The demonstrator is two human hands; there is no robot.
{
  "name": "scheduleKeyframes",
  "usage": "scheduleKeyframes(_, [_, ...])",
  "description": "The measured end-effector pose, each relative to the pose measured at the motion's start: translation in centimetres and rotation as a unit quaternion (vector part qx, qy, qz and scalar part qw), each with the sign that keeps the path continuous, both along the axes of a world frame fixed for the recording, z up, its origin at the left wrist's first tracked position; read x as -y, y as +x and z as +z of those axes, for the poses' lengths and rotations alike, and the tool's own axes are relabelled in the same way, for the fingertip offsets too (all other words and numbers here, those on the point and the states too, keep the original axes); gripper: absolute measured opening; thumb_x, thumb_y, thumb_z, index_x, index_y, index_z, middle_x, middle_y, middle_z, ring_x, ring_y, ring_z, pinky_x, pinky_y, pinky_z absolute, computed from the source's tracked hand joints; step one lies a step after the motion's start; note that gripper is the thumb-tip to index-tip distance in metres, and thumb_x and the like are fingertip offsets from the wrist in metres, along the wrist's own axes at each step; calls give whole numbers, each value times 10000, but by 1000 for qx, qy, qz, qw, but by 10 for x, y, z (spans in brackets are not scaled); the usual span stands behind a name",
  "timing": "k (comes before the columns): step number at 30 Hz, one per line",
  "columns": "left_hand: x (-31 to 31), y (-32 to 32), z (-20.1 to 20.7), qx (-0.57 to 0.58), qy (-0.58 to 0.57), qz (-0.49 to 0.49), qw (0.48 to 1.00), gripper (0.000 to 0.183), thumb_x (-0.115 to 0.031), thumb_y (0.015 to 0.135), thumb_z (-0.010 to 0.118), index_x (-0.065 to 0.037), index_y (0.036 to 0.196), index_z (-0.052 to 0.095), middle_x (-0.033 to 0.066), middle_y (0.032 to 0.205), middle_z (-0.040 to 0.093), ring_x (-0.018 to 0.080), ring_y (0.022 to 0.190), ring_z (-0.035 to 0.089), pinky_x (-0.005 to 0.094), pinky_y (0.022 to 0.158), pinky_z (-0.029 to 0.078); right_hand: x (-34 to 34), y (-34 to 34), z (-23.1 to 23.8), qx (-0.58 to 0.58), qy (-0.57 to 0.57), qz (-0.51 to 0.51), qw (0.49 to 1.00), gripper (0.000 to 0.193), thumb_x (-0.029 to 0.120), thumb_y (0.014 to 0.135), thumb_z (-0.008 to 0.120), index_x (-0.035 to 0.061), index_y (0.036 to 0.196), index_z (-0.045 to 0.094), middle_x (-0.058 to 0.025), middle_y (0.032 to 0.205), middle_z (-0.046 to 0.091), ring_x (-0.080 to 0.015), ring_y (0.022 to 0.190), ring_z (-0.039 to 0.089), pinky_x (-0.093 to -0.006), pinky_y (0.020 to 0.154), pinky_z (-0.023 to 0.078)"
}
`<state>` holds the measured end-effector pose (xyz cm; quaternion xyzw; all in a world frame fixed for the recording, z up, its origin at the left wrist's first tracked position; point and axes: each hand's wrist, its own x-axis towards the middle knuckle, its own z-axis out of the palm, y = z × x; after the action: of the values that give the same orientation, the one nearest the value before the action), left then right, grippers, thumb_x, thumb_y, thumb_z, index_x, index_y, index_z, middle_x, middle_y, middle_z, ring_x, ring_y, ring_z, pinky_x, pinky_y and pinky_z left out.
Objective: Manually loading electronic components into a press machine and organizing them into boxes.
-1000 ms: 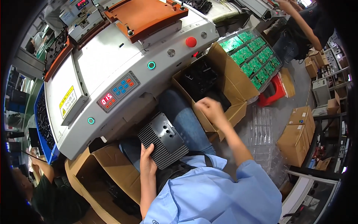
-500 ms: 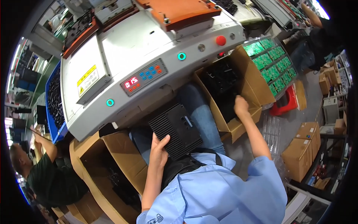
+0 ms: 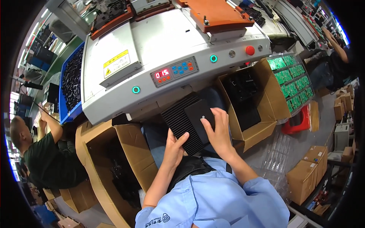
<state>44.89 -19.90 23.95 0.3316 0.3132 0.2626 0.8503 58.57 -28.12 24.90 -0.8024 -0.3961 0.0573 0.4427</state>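
A big grey-white machine [image 3: 152, 49] fills the upper middle of the view, with an orange plate [image 3: 218, 13] on top, a red-digit display panel [image 3: 175, 71], two lit teal buttons and a red round button [image 3: 249, 50]. To its left stands a blue bin [image 3: 68, 87] full of black parts. Below the machine on the person's left sits an open cardboard box [image 3: 110, 163], dark inside; on the person's right another open cardboard box [image 3: 247, 102] holds black parts, and just beyond it lies a tray of green circuit boards [image 3: 292, 81]. A red holder [image 3: 300, 121] rests on the floor near that tray, with smaller cartons further right. Another person in a dark green shirt [image 3: 49, 159] works at the far left.

The black finned heat sink [image 3: 188, 119] lies over the seated person's lap, just under the machine's front edge. Its long axis runs diagonally, from the lower left near the body up toward the upper right; the fins run along the left portion and a smooth flat panel faces up on the right.

The left hand [image 3: 175, 146] grips the near lower edge of the heat sink, thumb on top over the fins, fingers curled beneath. The right hand [image 3: 216, 129] lies open and flat on the smooth panel, fingers spread and pressing down, not wrapped round anything.
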Motion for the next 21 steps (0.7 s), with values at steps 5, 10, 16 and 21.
scheduleKeyframes(5, [-6,-13,8,-4,4,-6,1000,498,-49,842,606,-52,1287,383,69,1165,535,154,1061,531,305,925,431,-16,-4,-3,-79,78,97,989,508,185,835,635,31,1276,433,-203,1373,339,-381,1282,312,-398,1021,307])
scheduleKeyframes(10, [-22,-29,8,-12,-63,15,998,321,-194,866,573,-45,1148,537,66,1021,609,162,922,594,283,825,478,11,19,35,132,-155,385,900,597,367,803,637,131,1321,454,-133,1432,322,-404,1348,182,-520,1083,158])
scheduleKeyframes(16, [-31,-30,-4,98,-389,-81,912,541,-451,929,453,18,1187,531,180,1105,607,286,939,633,368,854,512,8,38,56,247,-25,466,849,464,155,723,693,53,1157,564,-98,1142,587,-275,1107,538,-399,927,427])
scheduleKeyframes(21, [-41,-46,3,151,-153,-266,940,737,-578,925,250,42,1299,391,237,1053,597,354,898,638,428,780,537,-13,77,140,34,64,161,984,310,146,773,702,-26,1001,583,-148,875,605,-225,769,612,-294,705,485])
